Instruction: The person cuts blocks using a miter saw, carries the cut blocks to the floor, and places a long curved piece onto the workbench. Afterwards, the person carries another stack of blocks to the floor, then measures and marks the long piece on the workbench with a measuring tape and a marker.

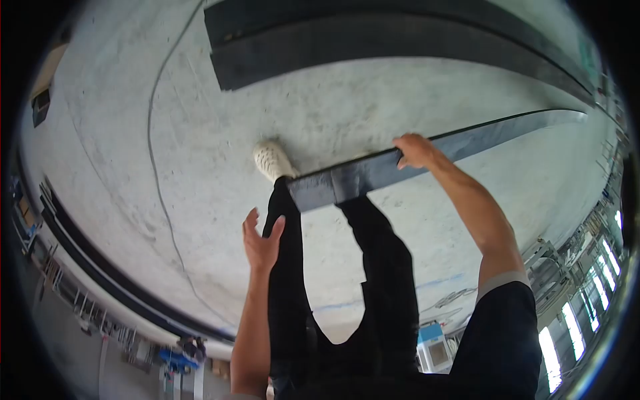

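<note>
A long dark grey flat bar or profile (467, 141) crosses in front of my legs, its near end by my shoes and its far end reaching off to the right. My right hand (415, 152) is closed over the upper edge of this bar, partway along it. Below and left of the bar's near end, my left hand (262, 243) is in the air in front of my leg, thumb and fingers apart and holding nothing. Part of my other foot is hidden behind the bar.
Wide dark beams (373, 40) lie side by side on the concrete floor (213, 153) ahead. A thin cable (152, 133) runs along the floor at left. Long dark lengths (107, 267) lie at lower left. A blue and white box (435, 350) stands behind at right.
</note>
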